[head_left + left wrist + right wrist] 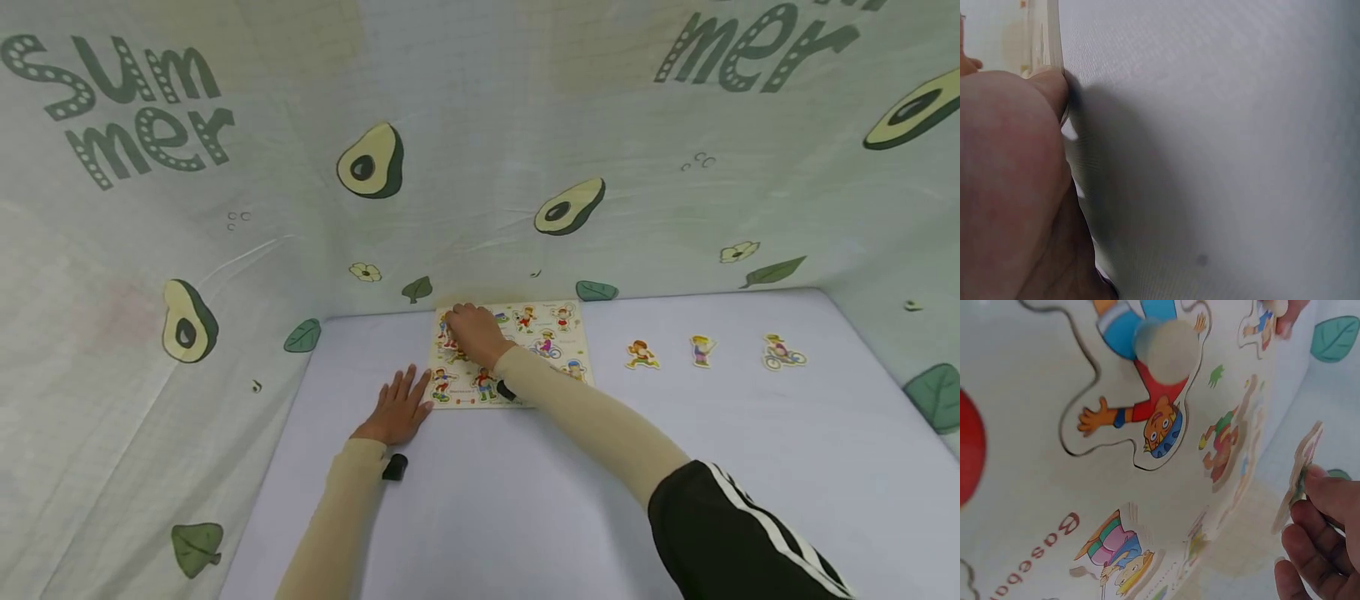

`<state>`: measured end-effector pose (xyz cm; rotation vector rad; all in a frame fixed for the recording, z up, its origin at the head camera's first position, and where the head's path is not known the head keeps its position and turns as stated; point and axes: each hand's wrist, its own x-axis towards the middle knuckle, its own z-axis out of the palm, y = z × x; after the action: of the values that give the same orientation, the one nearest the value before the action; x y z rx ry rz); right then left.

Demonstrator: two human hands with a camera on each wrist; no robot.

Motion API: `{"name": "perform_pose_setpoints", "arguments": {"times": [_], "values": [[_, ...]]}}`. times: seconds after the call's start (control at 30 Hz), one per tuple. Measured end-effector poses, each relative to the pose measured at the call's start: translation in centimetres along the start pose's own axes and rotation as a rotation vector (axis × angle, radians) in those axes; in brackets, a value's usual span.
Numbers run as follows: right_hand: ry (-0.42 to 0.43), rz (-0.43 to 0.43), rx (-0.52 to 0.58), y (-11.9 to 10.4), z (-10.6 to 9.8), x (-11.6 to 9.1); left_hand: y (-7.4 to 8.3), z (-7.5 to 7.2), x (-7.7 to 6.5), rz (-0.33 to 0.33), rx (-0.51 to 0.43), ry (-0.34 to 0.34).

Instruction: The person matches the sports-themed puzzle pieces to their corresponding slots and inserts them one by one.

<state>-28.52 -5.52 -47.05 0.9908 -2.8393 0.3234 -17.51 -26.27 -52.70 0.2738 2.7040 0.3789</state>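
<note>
A wooden peg puzzle board (576, 343) with cartoon sports figures lies at the far side of the white table. Over its far left part, my right hand (477, 335) pinches a thin wooden puzzle piece (1298, 478) between thumb and fingers. That piece is edge-on in the right wrist view and held off the board, so its picture is mostly hidden. My left hand (396, 410) lies flat with spread, straight fingers, its fingertips at the board's left edge. A figure in a red shirt and blue helmet (1163, 403), with a round knob, sits in its cutout.
Right of the board lie three loose puzzle pieces: a running figure (642, 355), a figure with a stick (702, 351) and a cyclist (783, 353). A curtain printed with avocados (371, 161) rises behind the table's far edge and along its sides.
</note>
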Motion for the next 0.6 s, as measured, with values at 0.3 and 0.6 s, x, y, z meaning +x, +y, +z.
{"name": "perform_pose_setpoints", "arguments": {"times": [0.3,0.6], "values": [[-0.041,0.022,-0.021,0.6,1.1,2.0,0.2,0.0,-0.4,-0.001,-0.011,-0.004],[-0.083,0.058,-0.04,1.0,1.5,3.4,0.5,0.0,-0.5,-0.011,-0.013,0.008]]}}
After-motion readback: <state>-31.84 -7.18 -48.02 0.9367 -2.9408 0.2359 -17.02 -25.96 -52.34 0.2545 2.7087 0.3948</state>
